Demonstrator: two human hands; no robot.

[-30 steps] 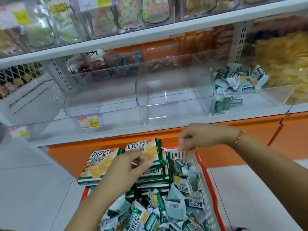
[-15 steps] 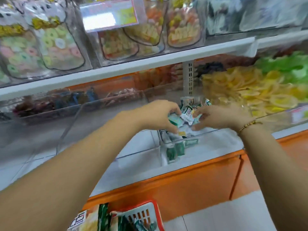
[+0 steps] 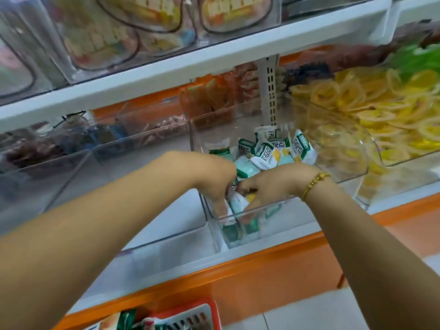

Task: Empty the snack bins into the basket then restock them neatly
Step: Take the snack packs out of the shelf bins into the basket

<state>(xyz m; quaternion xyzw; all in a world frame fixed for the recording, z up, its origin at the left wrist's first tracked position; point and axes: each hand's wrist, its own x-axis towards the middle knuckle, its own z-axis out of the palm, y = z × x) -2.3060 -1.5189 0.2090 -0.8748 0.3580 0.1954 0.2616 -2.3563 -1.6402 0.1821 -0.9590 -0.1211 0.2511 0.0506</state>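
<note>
Restocking, by the look of it, roughly at the halfway mark on a shop's snack shelf. At left, clear empty bin [image 3: 142, 210], bare to its floor and yet to be filled. Below, at the bottom edge, red basket [image 3: 204, 303] with green-edged packs showing over its rim, so stock left to move. Next along, left hand [image 3: 214, 177] reaching over the front wall of the middle bin [image 3: 292, 217], fingers pointing down among the packets [image 3: 266, 153]; hard to tell whether pinching one or merely pressing the pile down. Packets heaped loosely in that bin, tilted every which way, well short of the rim and far from neat. Just right and nearly touching, right hand [image 3: 269, 186], fingers curled round a packet or two low in the bin, gold bracelet [image 3: 314, 184] on the wrist. At far right, separate bin of yellow rings [image 3: 357, 120], full and apart from both hands. Emptying judged done; left to do: rest of the basket shelved, left bin filled, rows straightened.
</note>
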